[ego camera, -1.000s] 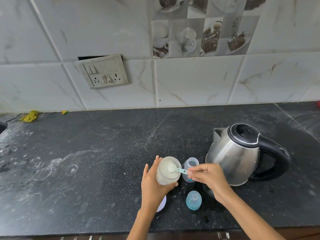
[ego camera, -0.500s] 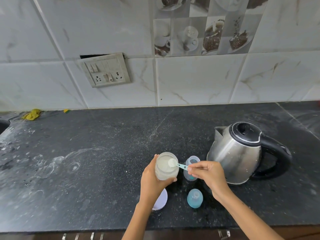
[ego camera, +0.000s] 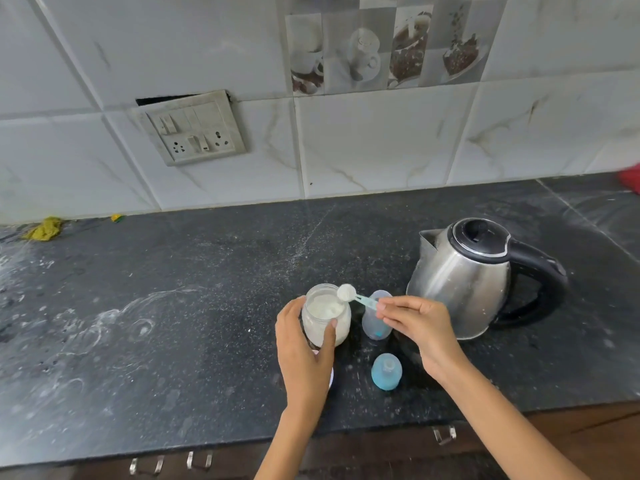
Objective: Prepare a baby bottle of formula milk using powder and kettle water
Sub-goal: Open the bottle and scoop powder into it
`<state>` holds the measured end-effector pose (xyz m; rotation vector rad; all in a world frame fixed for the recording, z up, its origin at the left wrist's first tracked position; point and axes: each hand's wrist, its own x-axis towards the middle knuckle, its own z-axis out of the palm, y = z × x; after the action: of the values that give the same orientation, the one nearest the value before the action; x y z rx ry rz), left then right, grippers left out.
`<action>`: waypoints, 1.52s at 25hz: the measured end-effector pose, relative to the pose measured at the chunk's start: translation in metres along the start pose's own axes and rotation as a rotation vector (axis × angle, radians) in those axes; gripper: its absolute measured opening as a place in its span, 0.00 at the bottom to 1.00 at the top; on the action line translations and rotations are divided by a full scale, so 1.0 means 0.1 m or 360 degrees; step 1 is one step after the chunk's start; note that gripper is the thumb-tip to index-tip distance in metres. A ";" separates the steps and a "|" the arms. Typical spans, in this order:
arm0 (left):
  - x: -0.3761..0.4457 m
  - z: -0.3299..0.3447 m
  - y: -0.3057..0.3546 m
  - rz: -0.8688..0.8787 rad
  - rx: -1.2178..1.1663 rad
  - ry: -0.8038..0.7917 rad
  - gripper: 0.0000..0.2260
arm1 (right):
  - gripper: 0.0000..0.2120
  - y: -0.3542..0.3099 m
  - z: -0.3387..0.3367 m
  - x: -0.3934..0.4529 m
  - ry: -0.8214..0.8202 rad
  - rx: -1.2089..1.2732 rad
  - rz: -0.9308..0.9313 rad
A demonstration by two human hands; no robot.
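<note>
On the dark stone counter (ego camera: 180,306), the left hand (ego camera: 304,355) was wrapped around a clear jar (ego camera: 325,318) of white powder, the thumb on its near side and the fingers around the left side, so the jar was firmly gripped. The jar was open, without lid, and the powder inside reached high up. The right hand (ego camera: 420,325) pinched the handle of a small light-blue scoop (ego camera: 349,294) between the thumb and the fingertips; the other fingers were curled in. The bowl of the scoop was full of white powder and stood just above the right rim of the jar. Just beside the jar, on its right, the open baby bottle (ego camera: 375,320) stood upright, partly covered by the right hand and the scoop handle. The blue bottle top with teat (ego camera: 387,371) stood on the counter nearer to the person, apart from the bottle. A steel kettle (ego camera: 464,278) with black lid and handle stood to the right of the bottle, with its spout turned to the left. A small part of a white round thing (ego camera: 331,377) showed under the left hand; what it was could not be told.
</note>
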<state>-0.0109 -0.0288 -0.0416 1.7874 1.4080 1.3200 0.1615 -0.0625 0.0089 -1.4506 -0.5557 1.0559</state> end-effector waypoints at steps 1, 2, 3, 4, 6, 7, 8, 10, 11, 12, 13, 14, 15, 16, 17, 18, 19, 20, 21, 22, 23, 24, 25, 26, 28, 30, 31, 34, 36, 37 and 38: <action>-0.08 0.04 0.08 0.0098 -0.0056 0.0046 0.19 | 0.06 -0.01 -0.07 -0.03 0.0034 0.0046 -0.0011; -0.15 0.10 0.14 0.0173 -0.0106 0.0022 0.16 | 0.06 -0.01 -0.14 -0.06 0.0072 0.0083 -0.0019; -0.20 0.18 0.19 0.0210 -0.0139 -0.0046 0.15 | 0.06 -0.02 -0.21 -0.07 0.0112 0.0112 -0.0022; -0.24 0.28 0.22 0.0216 -0.0156 -0.0145 0.16 | 0.06 -0.02 -0.28 -0.09 0.0151 0.0140 -0.0023; -0.30 0.47 0.24 0.0140 -0.0163 -0.0366 0.24 | 0.06 -0.02 -0.39 -0.09 0.0217 0.0191 -0.0026; -0.32 0.57 0.25 0.0064 -0.0161 -0.0477 0.30 | 0.06 -0.01 -0.44 -0.09 0.0243 0.0204 -0.0030; -0.33 0.66 0.27 -0.0016 -0.0149 -0.0554 0.35 | 0.06 0.00 -0.47 -0.09 0.0258 0.0206 -0.0034; -0.30 0.82 0.30 -0.0173 -0.0144 -0.0598 0.41 | 0.06 0.01 -0.52 -0.08 0.0268 0.0192 -0.0057; -0.26 0.88 0.31 -0.0263 -0.0166 -0.0593 0.42 | 0.06 0.01 -0.52 -0.07 0.0263 0.0173 -0.0075; -0.22 0.94 0.32 -0.0350 -0.0192 -0.0589 0.43 | 0.06 0.02 -0.53 -0.06 0.0257 0.0152 -0.0092; -0.17 0.99 0.32 -0.0427 -0.0211 -0.0578 0.42 | 0.06 0.02 -0.54 -0.05 0.0254 0.0134 -0.0104; -0.13 1.02 0.33 -0.0484 -0.0219 -0.0547 0.40 | 0.06 0.02 -0.55 -0.03 0.0253 0.0122 -0.0116; -0.10 1.05 0.34 -0.0509 -0.0216 -0.0498 0.36 | 0.06 0.03 -0.55 -0.02 0.0251 0.0111 -0.0127; -0.07 1.05 0.34 -0.0504 -0.0204 -0.0452 0.31 | 0.06 0.04 -0.55 0.00 0.0246 0.0098 -0.0135; -0.05 1.04 0.35 -0.0475 -0.0190 -0.0423 0.27 | 0.06 0.05 -0.56 0.00 0.0241 0.0080 -0.0147; -0.03 1.03 0.36 -0.0442 -0.0173 -0.0416 0.25 | 0.06 0.05 -0.57 0.01 0.0242 0.0055 -0.0165; -0.02 1.01 0.37 -0.0413 -0.0157 -0.0419 0.25 | 0.05 0.06 -0.59 0.01 0.0245 0.0026 -0.0189; 0.00 0.99 0.39 -0.0396 -0.0151 -0.0418 0.24 | 0.05 0.05 -0.62 0.01 0.0244 -0.0004 -0.0214; 0.02 0.98 0.41 -0.0385 -0.0150 -0.0411 0.24 | 0.05 0.05 -0.63 0.01 0.0242 -0.0027 -0.0233; 0.03 0.97 0.42 -0.0376 -0.0153 -0.0402 0.24 | 0.05 0.05 -0.65 0.01 0.0240 -0.0040 -0.0250; 0.04 0.97 0.43 -0.0369 -0.0154 -0.0391 0.24 | 0.05 0.04 -0.66 0.01 0.0238 -0.0050 -0.0267; 0.04 0.98 0.44 -0.0367 -0.0154 -0.0383 0.25 | 0.05 0.04 -0.67 0.01 0.0234 -0.0060 -0.0286; 0.04 0.98 0.44 -0.0368 -0.0153 -0.0375 0.25 | 0.05 0.03 -0.68 0.01 0.0228 -0.0079 -0.0308; 0.05 0.98 0.44 -0.0375 -0.0152 -0.0366 0.25 | 0.05 0.03 -0.69 0.01 0.0221 -0.0102 -0.0336; 0.05 0.99 0.44 -0.0370 -0.0148 -0.0352 0.25 | 0.05 0.02 -0.71 0.02 0.0208 -0.0147 -0.0388; 0.04 0.98 0.46 -0.0336 -0.0135 -0.0353 0.24 | 0.05 0.01 -0.72 0.03 0.0208 -0.0271 -0.0460; 0.03 0.98 0.46 -0.0315 -0.0127 -0.0357 0.24 | 0.05 0.00 -0.72 0.04 0.0227 -0.0435 -0.0571; 0.00 0.98 0.45 -0.0291 -0.0116 -0.0377 0.25 | 0.06 0.01 -0.71 0.08 0.0214 -0.1085 -0.1214; -0.01 0.98 0.44 -0.0298 -0.0131 -0.0392 0.26 | 0.09 0.02 -0.73 0.10 0.0119 -0.1402 -0.1585; -0.02 0.98 0.43 -0.0300 -0.0142 -0.0397 0.26 | 0.10 0.01 -0.75 0.12 0.0088 -0.1485 -0.1699; -0.02 0.98 0.42 -0.0302 -0.0151 -0.0400 0.26 | 0.11 0.01 -0.78 0.12 0.0053 -0.1534 -0.1775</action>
<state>0.0956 -0.0278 -0.0459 1.6472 1.3171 1.0091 0.2331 -0.0929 -0.0044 -1.5357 -1.7327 -0.1998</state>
